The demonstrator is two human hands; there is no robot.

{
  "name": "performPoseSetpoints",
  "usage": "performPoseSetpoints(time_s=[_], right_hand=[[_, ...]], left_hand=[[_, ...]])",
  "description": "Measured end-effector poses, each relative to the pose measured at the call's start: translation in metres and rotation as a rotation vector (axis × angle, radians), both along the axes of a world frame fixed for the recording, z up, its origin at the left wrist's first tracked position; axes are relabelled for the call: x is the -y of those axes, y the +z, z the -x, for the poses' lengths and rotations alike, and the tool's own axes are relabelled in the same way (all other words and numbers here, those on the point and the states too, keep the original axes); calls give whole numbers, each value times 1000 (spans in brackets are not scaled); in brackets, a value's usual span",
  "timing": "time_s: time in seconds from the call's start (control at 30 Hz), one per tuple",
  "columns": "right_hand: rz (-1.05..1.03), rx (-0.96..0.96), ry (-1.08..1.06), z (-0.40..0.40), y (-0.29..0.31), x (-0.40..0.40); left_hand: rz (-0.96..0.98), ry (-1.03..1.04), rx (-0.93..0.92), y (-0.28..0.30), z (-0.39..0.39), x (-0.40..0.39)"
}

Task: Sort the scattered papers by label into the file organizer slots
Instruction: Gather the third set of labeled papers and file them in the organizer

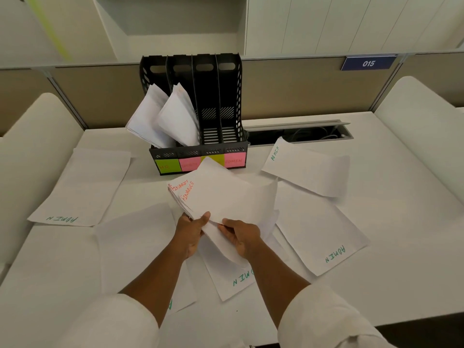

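A stack of white sheets marked FINANCE in orange (221,194) is lifted over the desk, just in front of the black file organizer (218,96). My left hand (192,232) grips the stack's near edge, thumb on top. My right hand (241,234) holds the same edge beside it. The organizer has several slots with green and pink sticky labels; the rightmost pink label (235,160) reads ADMIN. Papers (163,116) lean in its two left slots; the two right slots hold nothing. Sheets marked ADMIN in green lie scattered: far left (80,189), right (319,232), far right (306,167), and beneath my hands (233,280).
An open cable tray (298,133) runs behind the organizer on the white desk (389,285). A partition with a blue sign reading 015 (368,63) stands at the back. Pale chair backs rise at the left (32,136) and right (421,116).
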State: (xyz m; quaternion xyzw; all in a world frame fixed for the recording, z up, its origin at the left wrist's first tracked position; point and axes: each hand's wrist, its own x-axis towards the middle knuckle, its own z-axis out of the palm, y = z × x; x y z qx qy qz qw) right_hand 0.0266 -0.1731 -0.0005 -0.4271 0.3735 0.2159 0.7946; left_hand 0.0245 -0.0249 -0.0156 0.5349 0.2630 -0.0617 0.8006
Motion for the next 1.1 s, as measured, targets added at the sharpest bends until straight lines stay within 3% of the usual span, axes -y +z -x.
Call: performPoseSetpoints(time_s=[0.23, 0.47, 0.63, 0.8, 1.1], right_hand=[[-24, 115, -212, -5, 3, 21], [321, 104, -220, -24, -1, 64], [476, 175, -113, -29, 2, 78], [631, 253, 139, -24, -3, 79], [420, 248, 321, -6, -4, 64]], left_hand=[[-197, 91, -90, 0, -6, -18], [-312, 62, -87, 3, -9, -51], [-385, 2, -108, 6, -6, -65], [-330, 13, -132, 8, -3, -69], [-343, 50, -160, 17, -2, -63]])
